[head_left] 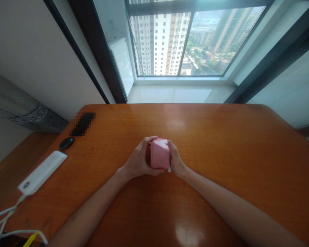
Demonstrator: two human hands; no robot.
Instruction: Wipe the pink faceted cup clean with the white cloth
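Note:
Near the middle of the table I hold a small pink boxy object (159, 154) with rounded edges; its kind I cannot make out. My left hand (141, 157) wraps round its left side, fingers over the far edge and thumb along the near one. Against the right side presses my right hand (177, 159), its thumb at the upper corner and its other fingers mostly hidden. A small white part (169, 169) shows at the lower right edge, beside the right fingers.
On the brown wooden table (221, 154), a white power strip (43, 172) with white cables (5, 219) lies at the left. Beyond it are a black oval object (66, 143) and a blurred-out dark item (82, 124). A window (195, 41) stands behind the table.

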